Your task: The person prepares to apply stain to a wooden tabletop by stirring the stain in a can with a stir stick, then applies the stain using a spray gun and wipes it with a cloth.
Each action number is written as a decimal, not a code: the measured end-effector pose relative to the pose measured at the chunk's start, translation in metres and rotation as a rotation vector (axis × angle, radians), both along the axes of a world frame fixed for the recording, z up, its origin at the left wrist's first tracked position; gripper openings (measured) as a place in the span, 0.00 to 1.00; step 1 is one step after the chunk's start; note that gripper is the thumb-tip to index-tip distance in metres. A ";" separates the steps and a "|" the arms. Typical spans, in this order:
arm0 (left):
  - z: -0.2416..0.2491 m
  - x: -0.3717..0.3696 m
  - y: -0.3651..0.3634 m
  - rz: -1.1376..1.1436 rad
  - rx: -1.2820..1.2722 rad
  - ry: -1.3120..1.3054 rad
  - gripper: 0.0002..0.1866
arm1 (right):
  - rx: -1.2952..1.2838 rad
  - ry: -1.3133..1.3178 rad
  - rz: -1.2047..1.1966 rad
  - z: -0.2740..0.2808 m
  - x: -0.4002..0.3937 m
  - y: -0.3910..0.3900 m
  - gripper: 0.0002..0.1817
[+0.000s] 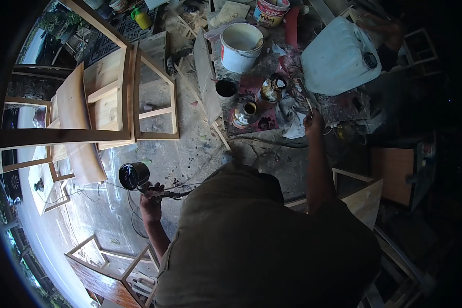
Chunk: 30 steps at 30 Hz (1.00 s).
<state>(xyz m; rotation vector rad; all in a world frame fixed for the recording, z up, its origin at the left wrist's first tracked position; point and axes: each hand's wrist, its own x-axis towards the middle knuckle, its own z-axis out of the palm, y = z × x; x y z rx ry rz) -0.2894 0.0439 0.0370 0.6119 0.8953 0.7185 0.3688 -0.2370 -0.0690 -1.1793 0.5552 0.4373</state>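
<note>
My left hand [151, 204] is closed around the handle of a spray gun, whose round cup [133, 176] holds dark liquid. My right hand [314, 124], reaching forward, is closed on a thin stick-like tool [309, 104] above a crumpled grey cloth [293, 114]. Left of that cloth stand two stained metal cans, one nearer [243, 116] and one farther [271, 91]. A dark open pot [226, 90] is beside them. Behind the pot stands a white bucket [240, 51] with a pale inside.
A large translucent jerrycan [333, 59] lies at the back right. Wooden frames [131, 92] fill the left side, around a curved wooden panel [77, 128]. A labelled paint bucket [270, 13] stands at the back. Hoses [267, 142] run across the floor. More frames [133, 277] are at the lower left.
</note>
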 end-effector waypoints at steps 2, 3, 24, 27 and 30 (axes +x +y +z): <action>0.003 0.008 0.003 -0.021 0.002 -0.006 0.29 | 0.009 0.015 0.044 -0.019 0.014 0.009 0.10; 0.008 0.014 0.002 -0.015 0.018 0.007 0.31 | 0.017 0.023 0.065 -0.027 0.019 0.016 0.10; 0.013 0.037 -0.008 0.052 -0.033 0.141 0.29 | -1.417 -1.692 1.316 -0.110 0.180 0.188 0.21; 0.029 0.053 -0.007 0.069 -0.032 0.183 0.26 | -1.539 -0.825 1.519 -0.027 0.137 0.227 0.44; 0.016 0.046 -0.010 0.096 -0.035 0.141 0.26 | -1.178 -0.887 1.575 -0.110 0.202 0.209 0.32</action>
